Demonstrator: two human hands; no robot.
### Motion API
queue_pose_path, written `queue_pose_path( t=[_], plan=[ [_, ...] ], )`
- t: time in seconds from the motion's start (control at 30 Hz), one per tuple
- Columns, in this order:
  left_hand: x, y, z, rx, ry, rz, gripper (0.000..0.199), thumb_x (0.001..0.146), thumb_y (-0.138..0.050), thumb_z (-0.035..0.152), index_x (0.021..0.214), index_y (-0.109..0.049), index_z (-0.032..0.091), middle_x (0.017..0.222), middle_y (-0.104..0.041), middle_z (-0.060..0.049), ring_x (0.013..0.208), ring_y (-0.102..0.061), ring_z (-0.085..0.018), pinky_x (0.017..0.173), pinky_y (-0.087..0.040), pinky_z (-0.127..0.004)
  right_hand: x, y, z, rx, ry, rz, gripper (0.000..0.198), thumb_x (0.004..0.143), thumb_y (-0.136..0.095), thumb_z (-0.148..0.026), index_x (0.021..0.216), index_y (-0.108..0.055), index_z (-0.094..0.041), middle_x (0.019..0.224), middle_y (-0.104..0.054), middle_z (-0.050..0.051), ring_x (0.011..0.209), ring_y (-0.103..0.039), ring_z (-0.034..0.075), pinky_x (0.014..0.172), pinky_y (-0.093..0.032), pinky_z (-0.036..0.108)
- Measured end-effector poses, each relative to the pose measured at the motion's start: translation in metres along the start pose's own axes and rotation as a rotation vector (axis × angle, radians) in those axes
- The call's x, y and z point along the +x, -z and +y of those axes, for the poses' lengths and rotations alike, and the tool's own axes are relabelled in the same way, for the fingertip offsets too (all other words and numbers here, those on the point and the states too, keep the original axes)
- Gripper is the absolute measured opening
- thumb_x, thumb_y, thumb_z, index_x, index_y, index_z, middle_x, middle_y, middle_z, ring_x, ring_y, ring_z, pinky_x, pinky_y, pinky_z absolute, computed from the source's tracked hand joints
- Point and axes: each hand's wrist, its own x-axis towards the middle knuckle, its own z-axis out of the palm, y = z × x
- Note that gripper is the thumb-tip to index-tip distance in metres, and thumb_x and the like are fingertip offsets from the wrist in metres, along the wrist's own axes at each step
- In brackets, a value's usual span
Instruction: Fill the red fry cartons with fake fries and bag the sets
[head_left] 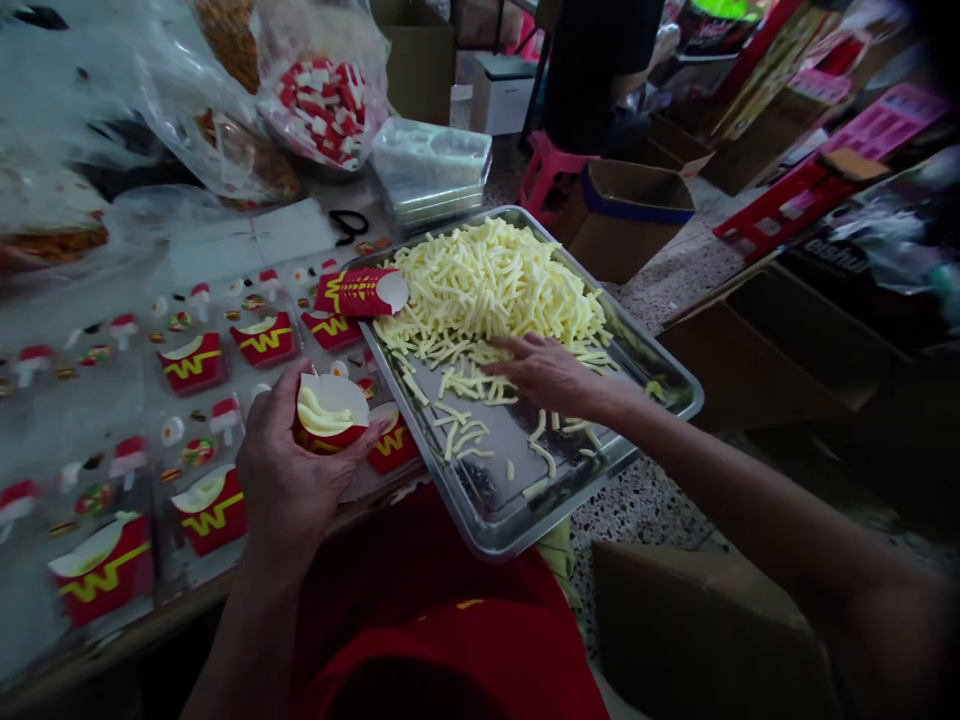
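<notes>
Left hand [289, 470] clamped round red carton [354, 396], its base hidden. Right hand [544, 375], motion-blurred, at heap of yellow sticks [495, 285] on metal tray [480, 510]; cannot tell whether it grips any.

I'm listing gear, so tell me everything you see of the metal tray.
The tray looks like shiny metal, rectangular, with rounded corners and a raised rim. Pale strips are heaped toward its far end; loose ones lie scattered over the barer near part. It sits askew, one corner toward the person's red clothing; what supports it is hidden. The right hand reaches in at the heap's near edge, and stacked red cartons overlap the tray's left rim.
</notes>
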Motion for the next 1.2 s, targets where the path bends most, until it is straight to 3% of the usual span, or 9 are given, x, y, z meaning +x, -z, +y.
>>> queue_pose_path(
  t=[0.17,0.27,0.43,0.6,0.73,0.8,1.03,1.1,1.2],
  plan=[
    [-0.004,-0.005,-0.009,0.046,-0.002,-0.009,0.078,0.076,-0.079,0.050,0.142,-0.050,0.022,0.127,-0.063,-0.012,0.115,-0.060,-0.032,0.102,-0.049,-0.049,0.001,0.011,-0.012,-0.058,-0.177,0.220,0.025,0.094,-0.063,-0.020,0.115,-0.073,-0.027,0.128,-0.064,0.010,0.109,-0.054,0.029,0.088,-0.039,0.043],
    [-0.004,-0.005,-0.013,0.087,-0.017,-0.016,0.079,0.074,-0.080,0.049,0.141,-0.050,0.020,0.125,-0.063,-0.013,0.114,-0.060,-0.032,0.102,-0.049,-0.048,-0.007,0.007,-0.036,0.068,-0.062,0.076,0.015,0.093,-0.068,-0.034,0.103,-0.076,-0.026,0.095,-0.070,0.005,0.090,-0.059,0.022,0.081,-0.038,0.037],
    [-0.013,0.004,-0.020,0.080,-0.043,-0.073,0.080,0.074,-0.082,0.044,0.143,-0.048,0.021,0.131,-0.061,-0.012,0.120,-0.059,-0.031,0.106,-0.046,-0.046,-0.017,-0.021,-0.063,0.107,-0.028,-0.055,0.029,0.085,-0.077,-0.044,0.105,-0.075,-0.023,0.091,-0.069,0.005,0.082,-0.061,0.020,0.075,-0.037,0.033],
    [-0.023,0.009,-0.023,0.060,-0.048,-0.100,0.082,0.073,-0.082,0.042,0.145,-0.046,0.022,0.135,-0.059,-0.012,0.123,-0.058,-0.031,0.108,-0.046,-0.046,-0.019,-0.046,-0.070,0.178,-0.150,-0.047,0.010,0.087,-0.070,-0.026,0.093,-0.076,-0.021,0.084,-0.068,0.004,0.077,-0.061,0.017,0.072,-0.038,0.029],
    [-0.027,0.007,-0.021,0.037,-0.084,-0.161,0.084,0.073,-0.081,0.048,0.145,-0.045,0.025,0.136,-0.060,-0.010,0.123,-0.058,-0.031,0.106,-0.047,-0.046,-0.016,-0.046,-0.068,0.320,-0.261,-0.128,0.012,0.072,-0.074,-0.013,0.082,-0.073,-0.020,0.072,-0.065,-0.002,0.064,-0.055,0.012,0.061,-0.034,0.024],
    [-0.029,0.006,-0.021,0.036,-0.120,-0.184,0.084,0.073,-0.081,0.049,0.145,-0.044,0.025,0.135,-0.060,-0.011,0.122,-0.059,-0.031,0.105,-0.048,-0.046,-0.013,-0.038,-0.067,0.282,-0.173,-0.144,0.013,0.071,-0.074,-0.012,0.081,-0.072,-0.020,0.075,-0.066,-0.001,0.068,-0.055,0.013,0.065,-0.034,0.025],
    [-0.046,0.006,-0.022,0.059,-0.152,-0.336,0.088,0.071,-0.082,0.054,0.145,-0.045,0.023,0.129,-0.062,-0.012,0.120,-0.059,-0.031,0.100,-0.050,-0.043,0.006,-0.022,-0.080,0.057,0.411,-0.100,0.006,0.086,-0.064,-0.018,0.080,-0.064,-0.022,0.096,-0.070,0.005,0.102,-0.051,0.024,0.089,-0.033,0.038],
    [-0.050,0.006,-0.023,0.017,-0.127,-0.374,0.090,0.071,-0.082,0.053,0.146,-0.044,0.022,0.130,-0.061,-0.011,0.121,-0.059,-0.029,0.101,-0.050,-0.041,0.007,-0.025,-0.084,0.069,0.438,-0.114,0.008,0.084,-0.064,-0.016,0.079,-0.063,-0.022,0.086,-0.069,0.004,0.098,-0.052,0.023,0.089,-0.034,0.038],
    [-0.052,0.004,-0.025,-0.061,-0.085,-0.403,0.094,0.068,-0.084,0.054,0.147,-0.043,0.022,0.134,-0.059,-0.012,0.123,-0.058,-0.029,0.103,-0.050,-0.042,0.009,-0.023,-0.094,0.227,0.205,0.051,0.010,0.077,-0.065,-0.012,0.073,-0.063,-0.021,0.075,-0.067,0.003,0.083,-0.056,0.020,0.080,-0.038,0.033]
  ],
)
